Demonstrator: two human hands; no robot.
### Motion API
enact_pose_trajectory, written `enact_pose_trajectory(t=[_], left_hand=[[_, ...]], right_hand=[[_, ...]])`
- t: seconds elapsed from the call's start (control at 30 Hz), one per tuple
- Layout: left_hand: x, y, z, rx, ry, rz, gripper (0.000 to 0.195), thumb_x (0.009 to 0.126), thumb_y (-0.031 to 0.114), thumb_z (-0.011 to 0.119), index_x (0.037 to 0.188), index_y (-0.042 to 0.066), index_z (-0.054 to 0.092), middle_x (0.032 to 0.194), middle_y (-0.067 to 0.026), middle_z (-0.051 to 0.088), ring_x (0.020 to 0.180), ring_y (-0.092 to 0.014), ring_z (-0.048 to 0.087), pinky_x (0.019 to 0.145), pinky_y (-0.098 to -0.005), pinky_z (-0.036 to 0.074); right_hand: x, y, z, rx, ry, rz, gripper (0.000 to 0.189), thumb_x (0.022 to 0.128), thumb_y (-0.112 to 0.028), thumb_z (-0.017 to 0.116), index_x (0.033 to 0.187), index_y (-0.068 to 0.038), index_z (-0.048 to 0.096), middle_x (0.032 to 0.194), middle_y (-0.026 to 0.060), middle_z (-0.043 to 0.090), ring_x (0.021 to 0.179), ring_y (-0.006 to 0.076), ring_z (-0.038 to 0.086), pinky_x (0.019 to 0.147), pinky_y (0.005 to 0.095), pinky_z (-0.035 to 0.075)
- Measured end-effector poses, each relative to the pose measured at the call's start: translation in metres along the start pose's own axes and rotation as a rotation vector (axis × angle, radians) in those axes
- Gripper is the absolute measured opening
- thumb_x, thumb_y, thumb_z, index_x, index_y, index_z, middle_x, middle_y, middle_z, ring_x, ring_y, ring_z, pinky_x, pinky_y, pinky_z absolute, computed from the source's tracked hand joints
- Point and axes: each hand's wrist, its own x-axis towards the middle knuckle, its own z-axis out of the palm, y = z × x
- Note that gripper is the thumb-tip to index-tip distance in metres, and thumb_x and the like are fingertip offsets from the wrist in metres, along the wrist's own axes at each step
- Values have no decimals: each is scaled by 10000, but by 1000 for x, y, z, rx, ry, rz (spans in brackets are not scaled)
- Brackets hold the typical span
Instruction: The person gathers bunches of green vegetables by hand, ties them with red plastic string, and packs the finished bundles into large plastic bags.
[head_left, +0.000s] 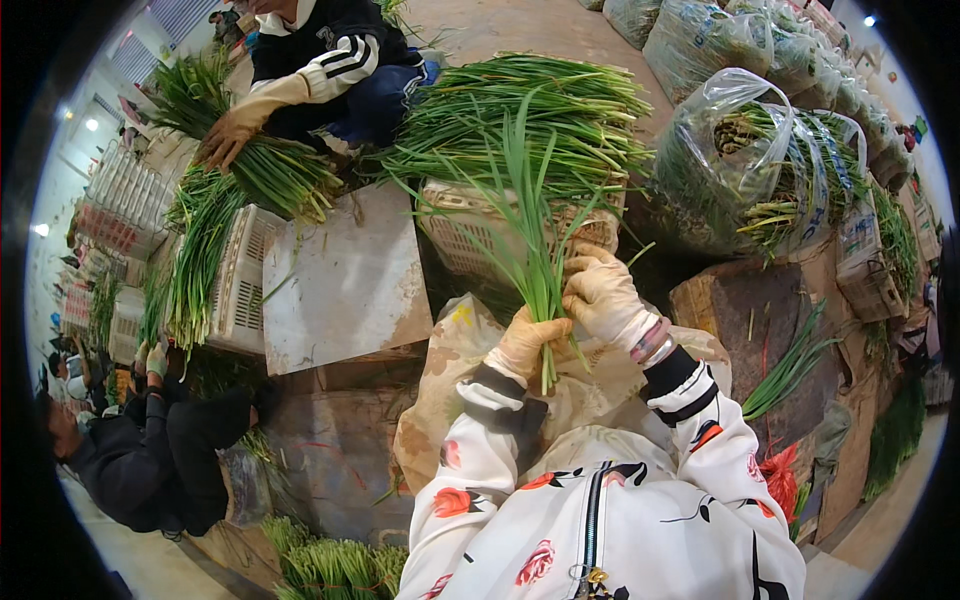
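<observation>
My gloved left hand (529, 341) is closed around the lower stalks of a small bunch of leafy greens (525, 225), likely garlic chives. Its leaves fan upward, away from me, and the pale cut ends stick out below the fist. Against the right side of the bunch is my gloved right hand (607, 296), fingers bent by the leaves; whether it pinches one is unclear. Beyond both hands, a large heap of the same greens (517, 120) lies across a white plastic crate (465, 236). A stained cloth (450, 375) covers my lap.
To my right, a dark board (787, 337) carries a few loose greens (787, 367) near red plastic ties (780, 480). A clear bag of greens (757, 172) stands behind it. A pale board (349, 277) lies left. One co-worker (322, 82) handles greens; another (165, 457) sits left.
</observation>
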Motion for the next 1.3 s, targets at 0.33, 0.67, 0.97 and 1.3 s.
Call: enact_pose_trajectory(t=[0.33, 0.67, 0.97, 1.3], left_hand=[[-3, 7, 7, -33, -94, -102, 297, 734, 32, 620, 1017, 31, 532, 818, -31, 570, 572, -63, 444, 512, -180, 363], [4, -8, 16, 76, 131, -69, 296, 738, -33, 603, 1001, 69, 514, 732, -11, 539, 555, -84, 468, 486, -218, 388], [9, -12, -10, 71, -72, -155, 325, 791, 20, 569, 1110, 1, 510, 892, -71, 634, 583, -80, 462, 507, -206, 387], [-5, 10, 20, -565, 83, 325, 604, 858, 239, 600, 1380, 140, 312, 695, 42, 483, 658, -87, 473, 706, -246, 450]], right_hand=[[-8, 34, -50, 567, 560, 637, 84, 826, -104, 601, 850, -33, 638, 788, 76, 628, 757, 161, 601, 731, 282, 467], [32, -18, 2, -168, 224, 0, 169, 639, -111, 714, 800, -117, 660, 1097, 82, 604, 1155, 302, 443, 989, 420, 333], [13, 53, -91, 807, 997, 439, 140, 793, -175, 682, 858, -51, 679, 785, 61, 676, 761, 142, 615, 750, 250, 480], [-26, 132, -34, -564, -154, 757, 407, 765, -207, 628, 1153, -107, 563, 1020, 147, 622, 973, 318, 580, 816, 386, 471]])
